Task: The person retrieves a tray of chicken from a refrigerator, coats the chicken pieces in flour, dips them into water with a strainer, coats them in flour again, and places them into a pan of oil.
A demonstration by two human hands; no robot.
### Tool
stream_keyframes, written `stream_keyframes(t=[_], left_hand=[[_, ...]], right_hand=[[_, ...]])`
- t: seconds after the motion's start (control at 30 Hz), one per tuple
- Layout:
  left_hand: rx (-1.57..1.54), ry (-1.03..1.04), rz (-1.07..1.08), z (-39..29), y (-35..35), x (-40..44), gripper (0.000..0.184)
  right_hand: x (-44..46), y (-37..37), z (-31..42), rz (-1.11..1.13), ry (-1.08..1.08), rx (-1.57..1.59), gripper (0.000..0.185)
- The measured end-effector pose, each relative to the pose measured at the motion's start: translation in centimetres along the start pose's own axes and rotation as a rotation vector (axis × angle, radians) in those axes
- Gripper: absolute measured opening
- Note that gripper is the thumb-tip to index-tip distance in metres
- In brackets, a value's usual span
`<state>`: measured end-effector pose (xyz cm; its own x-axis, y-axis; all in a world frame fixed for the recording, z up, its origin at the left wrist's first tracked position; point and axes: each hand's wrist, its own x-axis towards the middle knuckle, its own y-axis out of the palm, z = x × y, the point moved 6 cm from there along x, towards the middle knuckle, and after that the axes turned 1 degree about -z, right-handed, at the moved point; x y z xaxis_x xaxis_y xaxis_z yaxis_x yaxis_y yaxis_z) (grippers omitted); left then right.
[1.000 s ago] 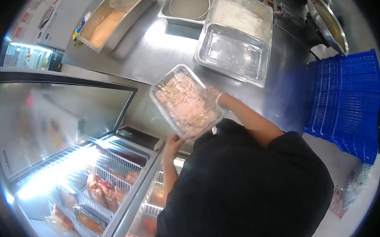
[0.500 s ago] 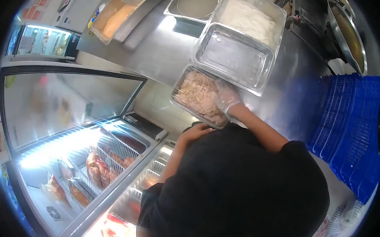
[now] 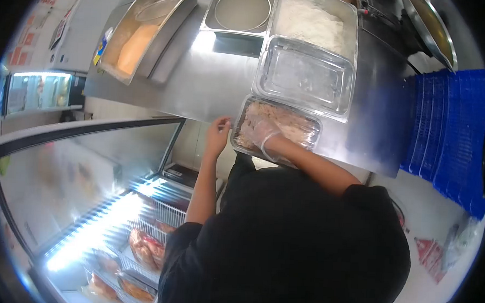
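Note:
A metal tray (image 3: 315, 134) of pale raw meat pieces (image 3: 292, 123) sits at the near edge of the steel table, against the front of my body. My right hand (image 3: 263, 134), in a clear plastic glove, reaches into the left part of this meat. Its fingers curl down into the pieces, and their tips are hidden. Just left of the tray's rim is my bare left hand (image 3: 218, 133), raised with loosely bent fingers and nothing visible in them. Whether it touches the rim I cannot tell.
Behind the meat are a clear-looking shallow tray (image 3: 305, 78) and a pan of white flour (image 3: 313, 24). A deep pan with orange powder (image 3: 133, 49) stands left. Blue crates (image 3: 443, 133) are stacked right. An open-lidded chest freezer (image 3: 79, 171) with bagged meat is at lower left.
The meat tray has turned and shifted right onto the table edge. My right hand has moved to the tray's left part. My left hand has left the near rim and risen to the left side.

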<state>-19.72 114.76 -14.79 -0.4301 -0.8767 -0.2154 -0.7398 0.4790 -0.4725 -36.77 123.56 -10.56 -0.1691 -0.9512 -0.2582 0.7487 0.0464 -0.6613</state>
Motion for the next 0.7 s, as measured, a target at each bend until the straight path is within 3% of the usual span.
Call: stream_keyframes(t=[0.07, 0.17, 0.27, 0.37, 0.47, 0.57, 0.6, 0.7], left_hand=[[0.013, 0.030, 0.159, -0.8, 1.5, 2.9, 0.026], [0.169, 0.132, 0.278, -1.5, 3.1, 5.9, 0.025], [0.042, 0.000, 0.358, -1.4, 3.7, 7.1, 0.027], [-0.032, 0.006, 0.455, -1.3, 4.2, 8.0, 0.025], [-0.032, 0.197, 0.550, -1.0, 5.3, 9.5, 0.023], [-0.040, -0.139, 0.602, -0.9, 5.8, 9.5, 0.022], [-0.015, -0.119, 0.610, -1.7, 5.8, 9.4, 0.022], [0.084, -0.038, 0.612, -3.4, 4.9, 9.1, 0.020]], right_hand=[[1.2, 1.1, -0.3, -0.033, 0.232, 0.031, 0.045], [1.7, 1.1, 1.5, -0.048, 0.390, 0.147, 0.051], [1.6, 1.7, 1.8, -0.075, 0.417, 0.048, 0.054], [1.4, 2.3, 2.0, -0.077, 0.425, 0.067, 0.057], [2.4, 2.6, 1.4, -0.083, 0.401, 0.063, 0.059], [2.9, 2.1, 0.8, -0.099, 0.425, 0.003, 0.059], [2.4, 1.4, 1.5, -0.149, 0.401, 0.052, 0.057], [2.1, 3.5, 0.8, 0.069, 0.501, 0.029, 0.051]])
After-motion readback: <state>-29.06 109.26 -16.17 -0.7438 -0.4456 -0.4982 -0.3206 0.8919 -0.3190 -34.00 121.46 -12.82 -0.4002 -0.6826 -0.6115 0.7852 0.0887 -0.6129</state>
